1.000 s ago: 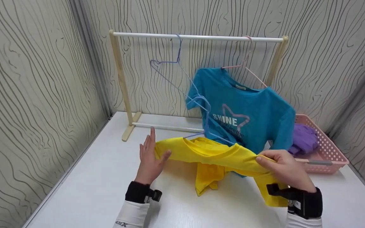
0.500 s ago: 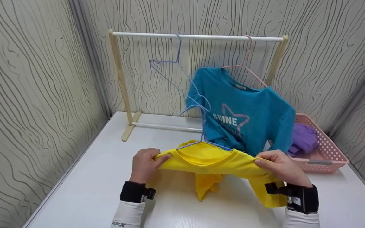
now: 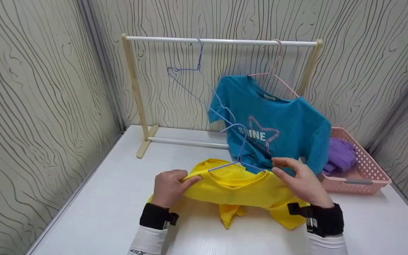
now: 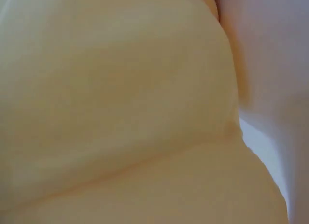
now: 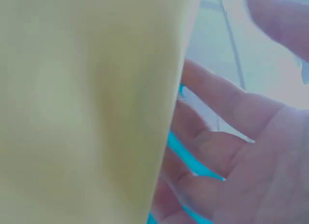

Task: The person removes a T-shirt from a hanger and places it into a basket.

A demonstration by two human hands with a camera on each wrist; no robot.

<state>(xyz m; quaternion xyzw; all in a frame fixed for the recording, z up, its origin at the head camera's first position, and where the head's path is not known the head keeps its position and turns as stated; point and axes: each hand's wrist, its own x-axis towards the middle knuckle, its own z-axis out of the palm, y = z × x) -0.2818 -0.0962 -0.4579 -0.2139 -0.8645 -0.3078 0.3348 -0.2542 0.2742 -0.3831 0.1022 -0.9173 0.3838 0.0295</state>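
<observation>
A yellow T-shirt (image 3: 239, 196) is held up over the table, with a blue hanger (image 3: 242, 147) inside its neck opening and the hook sticking up. My left hand (image 3: 170, 187) pinches the shirt's left shoulder between thumb and fingers. At the right shoulder my right hand (image 3: 306, 184) has its thumb and fingers spread apart. In the right wrist view, its fingers (image 5: 227, 103) reach behind the edge of the yellow cloth (image 5: 96, 108), with the thumb well away. Yellow cloth (image 4: 120, 89) fills most of the left wrist view, hiding the left fingers.
Behind the shirt stands a rack with a white rail (image 3: 161, 39). From it hang a blue hanger (image 3: 184, 69) and a teal T-shirt (image 3: 289, 124) on a pink hanger (image 3: 274, 67). A pink basket (image 3: 370, 184) at right holds purple cloth (image 3: 340, 156).
My left hand, first open beside the shirt, has taken hold of its shoulder. My right hand has let go of the sleeve and moved inward. The hanger's hook has dropped lower and shifted right.
</observation>
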